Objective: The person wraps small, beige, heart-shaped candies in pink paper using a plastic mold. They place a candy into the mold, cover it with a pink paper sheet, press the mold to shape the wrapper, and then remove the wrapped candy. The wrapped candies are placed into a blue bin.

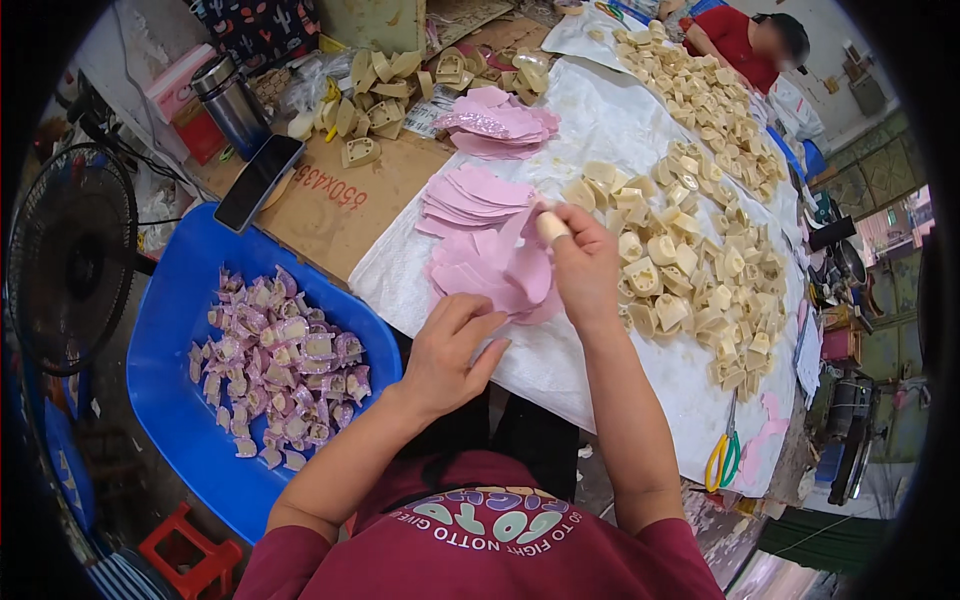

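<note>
My right hand [585, 262] pinches a thin pink cut piece [530, 228] between thumb and fingers, over the pink stacks. A pale cream shape [551, 227] shows at the thumb; whether it is a finger cover or a plastic piece I cannot tell. My left hand [455, 352], palm down with thumb apart, hovers by the near edge of the loose pink pile [470, 270] and holds nothing visible. Behind that pile lie a neater stack of pink pieces [470, 195] and a glittery pink stack [497, 122]. Cream plastic pieces [675, 265], shaped like shoe heels, spread to the right.
At left a blue tub [165, 400] holds pieces wrapped in glittery pink. A phone [260, 182] and steel flask [231, 105] stand near cardboard [330, 205]. Scissors [723, 455] lie at the cloth's right edge. A fan [72, 260] is far left; a person in red [735, 45] sits far right.
</note>
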{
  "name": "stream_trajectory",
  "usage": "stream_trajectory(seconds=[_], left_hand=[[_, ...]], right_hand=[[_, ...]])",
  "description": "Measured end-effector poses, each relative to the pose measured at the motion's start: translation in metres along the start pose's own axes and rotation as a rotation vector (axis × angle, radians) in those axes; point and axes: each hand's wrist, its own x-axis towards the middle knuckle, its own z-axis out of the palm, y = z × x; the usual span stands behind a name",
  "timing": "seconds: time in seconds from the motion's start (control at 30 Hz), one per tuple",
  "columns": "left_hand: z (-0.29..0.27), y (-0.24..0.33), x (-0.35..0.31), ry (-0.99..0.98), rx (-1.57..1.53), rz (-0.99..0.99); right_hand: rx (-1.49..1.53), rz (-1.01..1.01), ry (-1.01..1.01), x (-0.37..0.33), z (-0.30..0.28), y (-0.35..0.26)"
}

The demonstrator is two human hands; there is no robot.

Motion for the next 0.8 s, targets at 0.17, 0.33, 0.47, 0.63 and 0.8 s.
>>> stream_trajectory(seconds=[0.17, 0.33, 0.47, 0.63, 0.8], left_hand=[[-0.01, 0.044, 0.014, 0.07, -0.119, 0.29], [0.002, 0.033, 0.02, 0.045, -0.053, 0.207], [0.009, 0.025, 0.017, -0.08, 0.035, 0.004], [0.015, 0.008, 0.006, -0.186, 0.094, -0.01], [0.012, 0.015, 0.011, -0.16, 0.135, 0.012]], right_hand=[[-0.72, -0.309, -0.142, -0.008, 0.008, 0.005], [-0.793, -0.426, -0.152, -0.004, 0.012, 0.004], [-0.64, -0.247, -0.111, -0.006, -0.004, 0.009], [-0.184, -0.069, 0.295, 0.012, -0.055, -0.019], [-0.189, -0.017, 0.321, -0.003, -0.084, -0.022]])
